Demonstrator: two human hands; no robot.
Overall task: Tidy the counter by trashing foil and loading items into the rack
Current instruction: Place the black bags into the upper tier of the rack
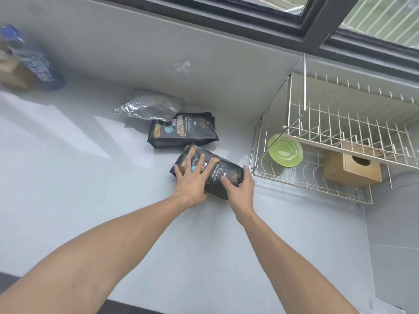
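Two black coffee bags lie on the white counter. The near bag [223, 172] lies tilted, with my left hand [192, 180] flat on its left half, fingers spread, and my right hand [240, 189] wrapped around its right end. The far bag [182, 130] lies just behind it, untouched. A crumpled silver foil pack [148, 106] rests against the wall, overlapping the far bag's top corner. The two-tier wire dish rack [301, 180] stands at the right, close to my right hand.
Inside the rack's lower tier sit a green plate [285, 152] and a wooden tissue box [351, 169]. A blue bottle [34, 60] and a brown box [11, 73] stand at the far left. A window runs above the backsplash.
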